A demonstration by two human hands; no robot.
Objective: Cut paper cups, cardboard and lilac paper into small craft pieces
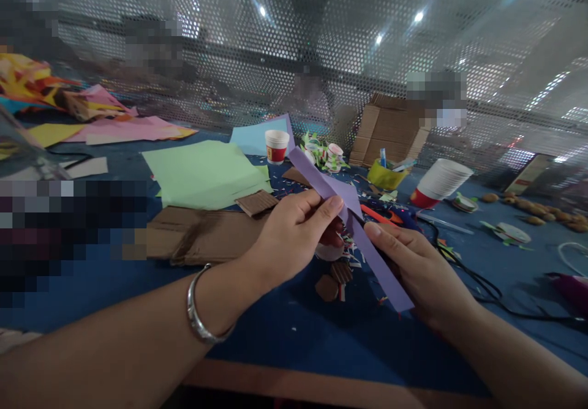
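Your purple paper (367, 253) is at the centre of your view, raised above the blue table (285, 335) between both hands. It is matt, evenly coloured and narrow along most of its length, with straight, clean-looking edges and a squared near end. A broader flap spreads from its right side towards one o'clock. A dark line shows between flap and strip; whether it is shadow, a gap or an edge of something else cannot be told.

The long axis runs from between ten and eleven o'clock to between four and five. The far end points away from you, the near end down towards your right forearm.

Your left hand (291, 231) pinches the paper around mid-length, thumb flat on top, fingers curled underneath. Your right hand (416, 265) pinches the right edge just below the flap, thumb at the edge, fingers partly hidden behind the strip.

An orange object (381, 214) lies at one o'clock, just beyond your right thumb; contact cannot be confirmed. Small cardboard pieces (327, 288) sit at seven o'clock, green paper (197, 173) at ten, and stacked cups (441, 182) at two.
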